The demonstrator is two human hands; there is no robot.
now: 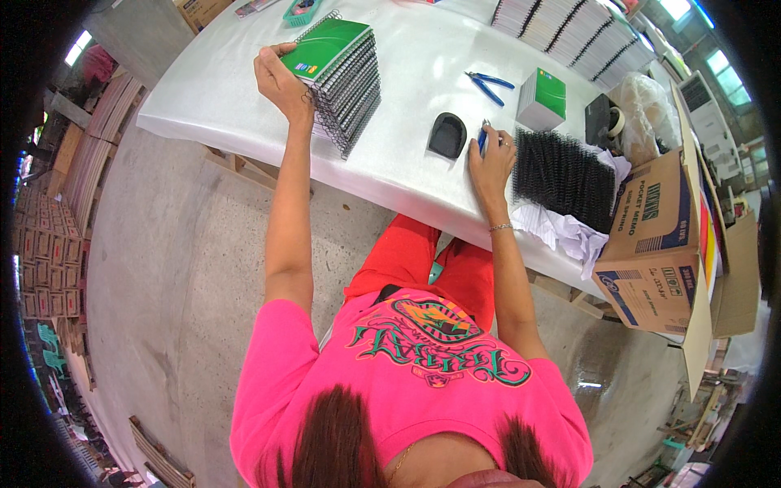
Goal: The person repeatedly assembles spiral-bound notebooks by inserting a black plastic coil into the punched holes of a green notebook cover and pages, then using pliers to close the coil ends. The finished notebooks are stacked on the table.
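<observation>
Left fingers (285,48) touch glossy spiral notebooks (335,50), grip unclear; right fingers (505,141) enclose blue tool (483,140).

Head view: from the left fisheye camera of a head-worn pair, we look steeply down and forward. Close to us, the pink T-shirt (285,366) fills the foreground; farther off, in the upper half, we have the left hand (282,79) and right hand (493,165). Beyond both hands the white table (415,73) runs on. Nearer and leftward of the left hand, the wide field takes in concrete floor (203,260).
</observation>
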